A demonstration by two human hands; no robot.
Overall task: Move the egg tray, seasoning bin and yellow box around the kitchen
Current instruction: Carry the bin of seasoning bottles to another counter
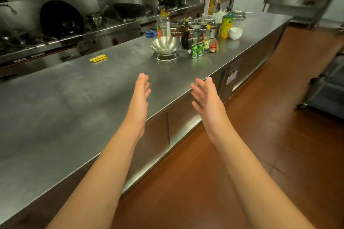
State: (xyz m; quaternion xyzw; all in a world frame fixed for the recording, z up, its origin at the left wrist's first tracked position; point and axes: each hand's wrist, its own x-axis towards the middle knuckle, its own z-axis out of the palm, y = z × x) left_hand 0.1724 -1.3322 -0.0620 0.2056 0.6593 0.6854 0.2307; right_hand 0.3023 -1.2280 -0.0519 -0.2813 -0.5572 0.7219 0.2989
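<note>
A flat yellow box [98, 58] lies on the steel counter [65, 102] near its far edge, to the upper left of my hands. My left hand [140, 96] is stretched out above the counter's front part, fingers straight, holding nothing. My right hand [207, 98] is held out beside it over the counter's front edge, palm turned inward and fingers spread, also empty. A cluster of steel seasoning pots [195, 28] stands further along the counter. No egg tray is in view.
A steel colander [165, 44] on a wire ring, green cans [197, 50], sauce bottles, an oil bottle [163, 25], a yellow canister [226, 25] and a white bowl [236, 33] crowd the counter's far end. Woks sit on the stove behind. A trolley [327, 87] stands at right on the brown floor.
</note>
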